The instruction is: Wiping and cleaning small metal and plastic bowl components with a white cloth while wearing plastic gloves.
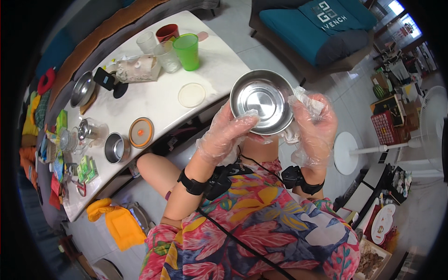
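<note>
A shiny stainless steel bowl (pixel 262 103) is held up in front of me, its hollow inside facing me. My left hand (pixel 227 130), in a clear plastic glove, grips its left side with the thumb over the rim. At the opposite side, my right hand (pixel 317 128), gloved the same way, is closed on a crumpled white tissue (pixel 309 101) against the rim. More of the white tissue hangs below the bowl beside that hand. The fingers behind the bowl are mostly hidden.
On the white marble table (pixel 154 105) stand a green cup (pixel 186 52), glasses, a tissue pack (pixel 137 68), a steel pot (pixel 116 148), an orange-rimmed lid (pixel 141 132) and a pale round lid (pixel 192 95). A white fan (pixel 345 153) stands at right, an armchair (pixel 308 35) beyond.
</note>
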Demonstrator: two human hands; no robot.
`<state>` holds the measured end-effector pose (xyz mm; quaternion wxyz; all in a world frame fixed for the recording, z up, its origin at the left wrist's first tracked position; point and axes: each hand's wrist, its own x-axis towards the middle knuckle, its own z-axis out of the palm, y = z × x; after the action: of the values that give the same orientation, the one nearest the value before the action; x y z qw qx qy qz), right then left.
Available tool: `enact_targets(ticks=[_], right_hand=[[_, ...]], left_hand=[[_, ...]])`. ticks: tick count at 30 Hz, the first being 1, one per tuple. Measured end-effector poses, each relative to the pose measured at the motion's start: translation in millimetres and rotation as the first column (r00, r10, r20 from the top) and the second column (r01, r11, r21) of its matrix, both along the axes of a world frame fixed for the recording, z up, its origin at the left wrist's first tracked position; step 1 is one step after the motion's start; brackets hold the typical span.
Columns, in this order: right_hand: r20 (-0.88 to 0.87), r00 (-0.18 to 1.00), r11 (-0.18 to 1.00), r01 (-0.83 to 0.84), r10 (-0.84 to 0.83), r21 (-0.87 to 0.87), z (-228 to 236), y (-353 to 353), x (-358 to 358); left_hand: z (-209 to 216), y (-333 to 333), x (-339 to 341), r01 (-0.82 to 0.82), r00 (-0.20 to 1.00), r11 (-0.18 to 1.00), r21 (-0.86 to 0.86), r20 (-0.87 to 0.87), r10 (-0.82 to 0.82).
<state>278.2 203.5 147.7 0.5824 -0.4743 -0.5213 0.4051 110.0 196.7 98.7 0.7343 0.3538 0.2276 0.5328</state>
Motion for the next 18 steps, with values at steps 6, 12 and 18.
enact_targets(ticks=[6, 12, 18], right_hand=[[0.085, 0.994, 0.997, 0.076, -0.074, -0.018, 1, -6, 15], [0.123, 0.988, 0.995, 0.094, -0.092, -0.015, -7, -6, 24], [0.131, 0.987, 0.995, 0.094, -0.089, -0.032, -7, -6, 28]], left_hand=[[-3, 4, 13, 0.101, 0.991, 0.993, -0.055, 0.097, -0.095], [-7, 3, 19, 0.109, 0.993, 0.991, -0.072, 0.063, -0.104], [-6, 7, 22, 0.125, 0.990, 0.990, -0.066, 0.068, -0.120]])
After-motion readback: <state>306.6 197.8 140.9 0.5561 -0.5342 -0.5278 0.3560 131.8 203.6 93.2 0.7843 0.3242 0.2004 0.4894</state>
